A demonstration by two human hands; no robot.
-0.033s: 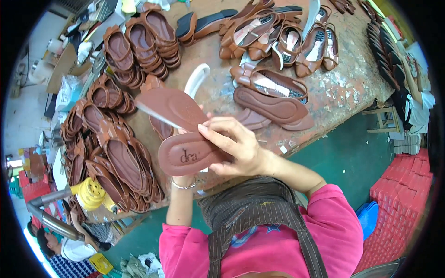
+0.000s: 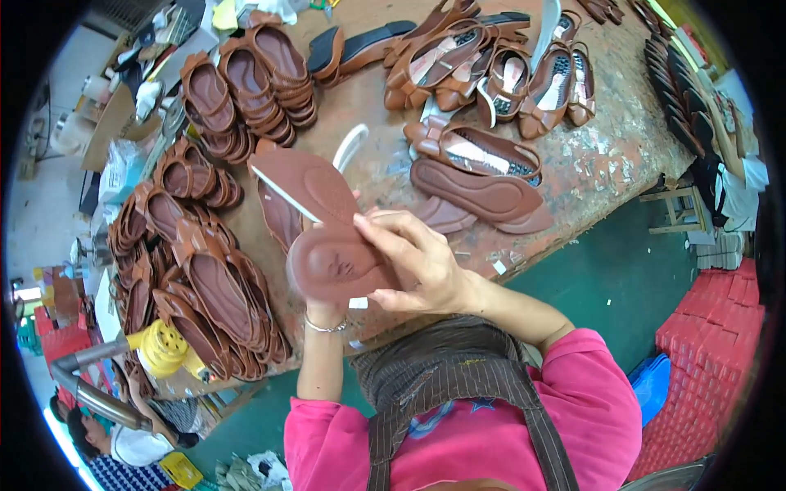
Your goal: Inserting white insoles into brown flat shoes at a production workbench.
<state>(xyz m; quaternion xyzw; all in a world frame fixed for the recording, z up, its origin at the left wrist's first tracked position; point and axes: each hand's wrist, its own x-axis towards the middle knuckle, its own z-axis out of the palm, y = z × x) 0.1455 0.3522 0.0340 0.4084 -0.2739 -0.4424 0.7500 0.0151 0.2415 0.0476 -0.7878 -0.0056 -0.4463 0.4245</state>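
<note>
A brown padded insole [image 2: 327,254] is held up in front of me, its heel end toward me and slightly blurred. My right hand [image 2: 413,258] pinches it on its right side, thumb below and fingers over the upper face. A thin white edge runs along the left of its raised front part. My left hand [image 2: 325,313] is behind the insole, with a bracelet on the wrist; its fingers are almost wholly hidden. Beyond the insole lies a brown shoe [image 2: 277,209], partly covered, beside a curved white strip [image 2: 352,146].
Stacks of brown flat shoes [image 2: 221,286] crowd the worktable's left side. Loose insoles [image 2: 475,188] lie right of my hands, below several bow-fronted shoes [image 2: 544,90]. A yellow lamp-like fitting [image 2: 162,348] juts in at lower left. Red boxes [image 2: 704,352] are piled at the right.
The insole has shifted slightly right, and its heel end has tilted and turned blurred. Its front part has swung a little to the right. My right hand keeps its pinch.
</note>
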